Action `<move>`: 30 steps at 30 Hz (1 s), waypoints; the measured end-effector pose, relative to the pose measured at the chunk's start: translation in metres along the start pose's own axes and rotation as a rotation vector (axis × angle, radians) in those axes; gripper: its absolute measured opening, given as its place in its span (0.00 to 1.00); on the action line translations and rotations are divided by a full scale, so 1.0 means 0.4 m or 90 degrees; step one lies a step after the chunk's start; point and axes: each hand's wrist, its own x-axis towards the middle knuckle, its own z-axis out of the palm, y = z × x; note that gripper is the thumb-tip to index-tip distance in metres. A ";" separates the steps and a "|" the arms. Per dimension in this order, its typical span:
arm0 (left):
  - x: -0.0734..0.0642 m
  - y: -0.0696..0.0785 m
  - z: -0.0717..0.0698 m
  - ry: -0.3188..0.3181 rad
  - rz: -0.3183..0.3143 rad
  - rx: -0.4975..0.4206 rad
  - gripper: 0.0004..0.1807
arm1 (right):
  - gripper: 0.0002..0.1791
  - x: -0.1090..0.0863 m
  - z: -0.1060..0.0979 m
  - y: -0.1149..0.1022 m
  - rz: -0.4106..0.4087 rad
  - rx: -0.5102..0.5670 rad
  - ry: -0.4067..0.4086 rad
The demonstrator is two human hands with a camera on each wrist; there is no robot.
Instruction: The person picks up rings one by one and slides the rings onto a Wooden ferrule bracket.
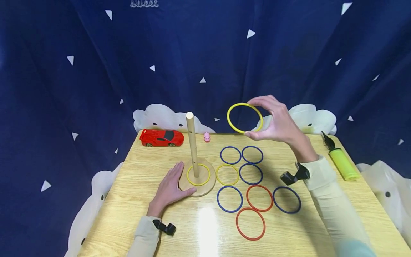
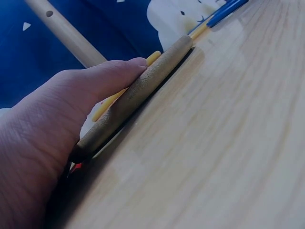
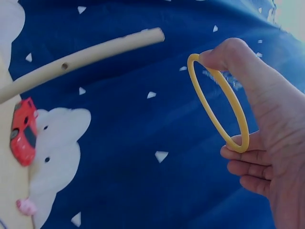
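My right hand [image 1: 277, 119] holds a yellow ring [image 1: 239, 104] up in the air, gripping its edge between thumb and fingers. The ring is to the right of the wooden peg's [image 1: 193, 146] top in the head view. In the right wrist view, a gap separates the ring [image 3: 235, 101] from the peg [image 3: 95, 52]. The peg rises from a round wooden base [image 1: 205, 189], where another yellow ring [image 1: 210, 175] lies around its foot. My left hand [image 1: 170, 187] rests at the base's left side, fingers extended. Its thumb [image 2: 114, 74] lies over the base's edge.
Right of the base lie a yellow ring [image 1: 227, 184], several blue rings [image 1: 229, 212] and two red rings [image 1: 250, 239]. A red toy car [image 1: 162, 138] and a small pink pig [image 1: 207, 137] stand at the back; a yellow-green pump [image 1: 344, 164] lies at right.
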 end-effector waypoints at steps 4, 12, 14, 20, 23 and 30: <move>-0.002 0.000 -0.001 -0.004 -0.007 -0.004 0.68 | 0.46 0.053 0.004 -0.035 -0.018 0.013 -0.004; -0.004 0.003 -0.003 -0.003 -0.002 -0.003 0.68 | 0.45 0.135 0.033 -0.079 -0.074 0.030 -0.023; -0.002 0.002 -0.004 -0.002 0.001 -0.001 0.68 | 0.46 0.153 0.041 -0.085 -0.091 0.029 -0.025; 0.001 0.000 -0.003 0.001 0.002 0.002 0.68 | 0.43 0.198 0.075 -0.107 -0.116 0.049 -0.040; 0.002 -0.001 -0.003 0.000 0.003 0.002 0.68 | 0.42 0.208 0.099 -0.117 -0.108 0.060 -0.054; -0.001 0.003 -0.005 0.000 -0.001 0.003 0.68 | 0.43 0.201 0.153 -0.123 -0.101 0.067 -0.090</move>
